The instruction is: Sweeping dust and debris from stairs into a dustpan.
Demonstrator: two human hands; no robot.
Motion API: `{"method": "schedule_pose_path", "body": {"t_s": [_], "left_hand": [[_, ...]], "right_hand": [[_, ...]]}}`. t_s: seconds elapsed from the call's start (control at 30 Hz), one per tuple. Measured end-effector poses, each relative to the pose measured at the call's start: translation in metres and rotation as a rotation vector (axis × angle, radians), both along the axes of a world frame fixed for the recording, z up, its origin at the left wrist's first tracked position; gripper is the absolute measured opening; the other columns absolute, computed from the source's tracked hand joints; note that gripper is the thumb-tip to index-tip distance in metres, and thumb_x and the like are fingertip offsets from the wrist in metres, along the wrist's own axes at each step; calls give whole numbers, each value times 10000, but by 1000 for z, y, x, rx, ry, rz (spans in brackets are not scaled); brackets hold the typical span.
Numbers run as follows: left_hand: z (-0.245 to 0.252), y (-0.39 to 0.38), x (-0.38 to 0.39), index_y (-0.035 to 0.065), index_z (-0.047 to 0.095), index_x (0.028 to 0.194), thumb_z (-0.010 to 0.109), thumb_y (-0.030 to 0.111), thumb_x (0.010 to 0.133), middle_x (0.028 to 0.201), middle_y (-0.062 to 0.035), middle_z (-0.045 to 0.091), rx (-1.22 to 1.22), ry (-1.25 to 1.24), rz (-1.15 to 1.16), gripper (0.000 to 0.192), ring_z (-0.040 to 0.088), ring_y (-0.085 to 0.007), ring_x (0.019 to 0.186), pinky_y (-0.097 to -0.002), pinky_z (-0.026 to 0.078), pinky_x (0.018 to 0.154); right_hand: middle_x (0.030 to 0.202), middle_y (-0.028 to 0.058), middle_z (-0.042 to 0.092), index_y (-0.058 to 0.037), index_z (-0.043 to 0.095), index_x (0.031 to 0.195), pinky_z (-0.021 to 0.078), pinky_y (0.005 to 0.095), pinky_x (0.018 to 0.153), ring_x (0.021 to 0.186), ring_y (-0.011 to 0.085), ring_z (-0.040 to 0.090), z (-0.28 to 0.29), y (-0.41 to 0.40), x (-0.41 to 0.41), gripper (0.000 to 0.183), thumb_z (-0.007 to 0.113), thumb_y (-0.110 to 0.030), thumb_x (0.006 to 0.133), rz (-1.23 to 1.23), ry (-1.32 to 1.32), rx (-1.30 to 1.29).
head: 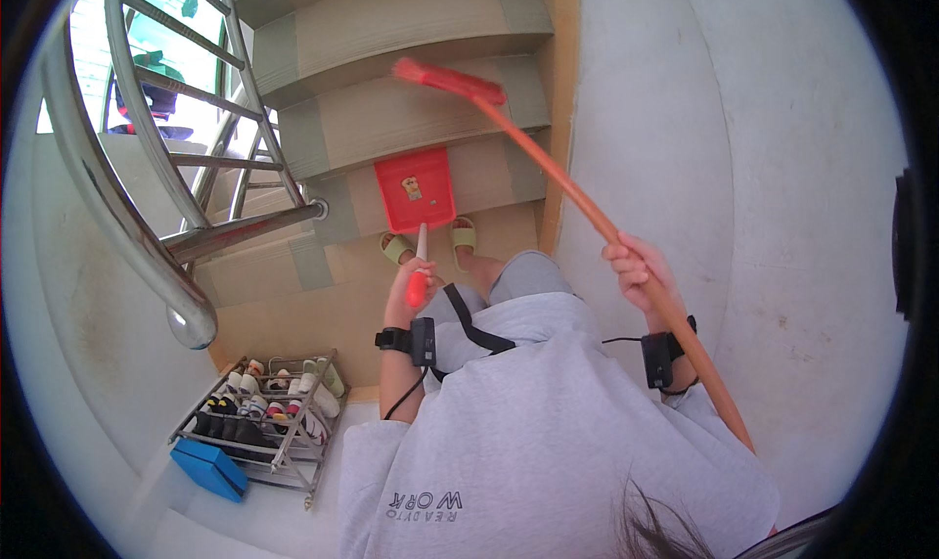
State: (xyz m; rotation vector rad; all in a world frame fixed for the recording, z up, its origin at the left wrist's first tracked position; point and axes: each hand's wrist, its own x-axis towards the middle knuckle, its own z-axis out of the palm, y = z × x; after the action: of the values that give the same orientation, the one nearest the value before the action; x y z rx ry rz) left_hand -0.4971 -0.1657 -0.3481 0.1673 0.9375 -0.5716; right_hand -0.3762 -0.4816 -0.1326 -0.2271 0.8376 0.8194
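Observation:
My left hand (418, 276) is closed around the handle of a red dustpan (416, 192), whose pan lies over a stair step just ahead of my feet. A sticker and a small bit are visible on the pan. In my right hand (638, 265) is the long orange handle of a broom (543, 159). The broom's red head, bristles towards the left, is over the steps beyond the dustpan; whether it touches them I cannot tell. Both wrists wear black devices with cables.
Covered stair steps (425, 16) rise ahead. A steel railing (242, 236) curves along the left. At lower left are a metal shoe rack (293, 441) with several shoes and a blue box (210, 469). A pale wall (653, 119) borders the stairs on the right.

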Motion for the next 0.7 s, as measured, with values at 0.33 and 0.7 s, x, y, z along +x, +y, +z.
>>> {"method": "schedule_pose_path", "body": {"t_s": [0.33,0.7], "left_hand": [[6,-1,2,51,445,729,496,138,714,562,6,469,-5,-24,22,101,465,-90,450,-201,374,386],[-10,-5,3,24,466,730,489,142,722,524,27,447,47,-36,50,121,454,-73,432,-190,346,358]], "right_hand": [[695,50,351,60,235,1108,389,157,355,454,57,368,-50,-11,34,326,330,-120,854,-156,-30,21],[690,52,342,18,260,1061,386,162,330,437,62,372,-3,87,-21,267,318,-150,863,-18,184,100]]}}
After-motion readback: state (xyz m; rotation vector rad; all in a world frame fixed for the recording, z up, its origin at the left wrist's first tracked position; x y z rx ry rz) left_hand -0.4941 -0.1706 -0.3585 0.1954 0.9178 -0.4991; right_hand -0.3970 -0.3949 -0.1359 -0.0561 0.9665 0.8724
